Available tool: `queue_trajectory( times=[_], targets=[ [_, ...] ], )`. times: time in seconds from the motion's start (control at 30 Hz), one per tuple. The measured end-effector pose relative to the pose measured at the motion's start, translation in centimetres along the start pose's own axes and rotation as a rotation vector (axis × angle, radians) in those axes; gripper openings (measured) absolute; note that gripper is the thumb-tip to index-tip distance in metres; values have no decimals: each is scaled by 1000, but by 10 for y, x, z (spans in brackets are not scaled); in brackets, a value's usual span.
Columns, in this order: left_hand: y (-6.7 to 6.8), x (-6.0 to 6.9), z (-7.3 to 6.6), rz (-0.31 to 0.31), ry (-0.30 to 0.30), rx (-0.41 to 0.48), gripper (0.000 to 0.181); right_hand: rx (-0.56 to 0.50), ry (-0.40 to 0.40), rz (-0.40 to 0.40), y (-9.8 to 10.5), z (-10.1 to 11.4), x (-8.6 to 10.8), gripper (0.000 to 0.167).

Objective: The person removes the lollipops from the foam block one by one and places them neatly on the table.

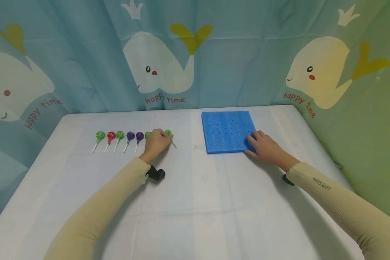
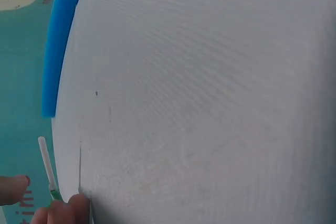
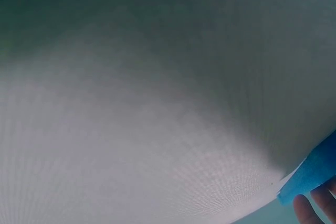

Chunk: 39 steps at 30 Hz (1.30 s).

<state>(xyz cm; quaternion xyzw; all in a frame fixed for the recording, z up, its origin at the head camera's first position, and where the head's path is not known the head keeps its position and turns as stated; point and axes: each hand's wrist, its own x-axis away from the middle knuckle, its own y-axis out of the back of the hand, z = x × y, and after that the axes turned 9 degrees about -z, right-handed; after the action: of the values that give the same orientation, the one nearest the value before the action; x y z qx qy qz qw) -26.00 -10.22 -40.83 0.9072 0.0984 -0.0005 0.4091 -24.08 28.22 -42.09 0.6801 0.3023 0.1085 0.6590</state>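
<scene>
My left hand [image 1: 156,142] pinches a green lollipop [image 1: 168,132] at the right end of a row of lollipops. In the left wrist view its white stick [image 2: 46,161] rises beside the fingers, with the green wrapper partly hidden. A red patch shows under that hand, too covered to make out. My right hand [image 1: 265,148] rests at the near right corner of a blue foam board [image 1: 225,141] dotted with small holes. Seen from the right wrist, relaxed fingers [image 3: 304,209] touch the board's edge.
Left of my left hand, several lollipops lie in a row: a green one [image 1: 100,135], a red one [image 1: 111,135], another green and two purple ones [image 1: 130,135]; one more green is half hidden. A white cloth covers the table [image 1: 195,202]; a whale-print curtain [image 1: 240,72] hangs behind.
</scene>
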Motion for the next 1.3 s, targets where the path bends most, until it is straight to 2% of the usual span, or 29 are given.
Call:
queue_trajectory(
  times=[0.2, 0.4, 0.67, 1.07, 1.3],
  targets=[
    [-1, -2, -3, -36, -18, -34, 35, -1, 2, -2, 1, 1, -1, 49],
    [-5, -4, -7, -62, -65, -83, 45, -6, 1, 0, 2, 1, -2, 50],
    [-2, -4, -8, -47, -130, -95, 39, -3, -10, 13, 3, 0, -3, 52],
    [2, 2, 2, -17, -59, -37, 35, 8, -8, 25, 2, 1, -2, 52],
    [3, 5, 6, -32, -76, -34, 39, 12, -3, 25, 1, 0, 0, 52]
  ],
)
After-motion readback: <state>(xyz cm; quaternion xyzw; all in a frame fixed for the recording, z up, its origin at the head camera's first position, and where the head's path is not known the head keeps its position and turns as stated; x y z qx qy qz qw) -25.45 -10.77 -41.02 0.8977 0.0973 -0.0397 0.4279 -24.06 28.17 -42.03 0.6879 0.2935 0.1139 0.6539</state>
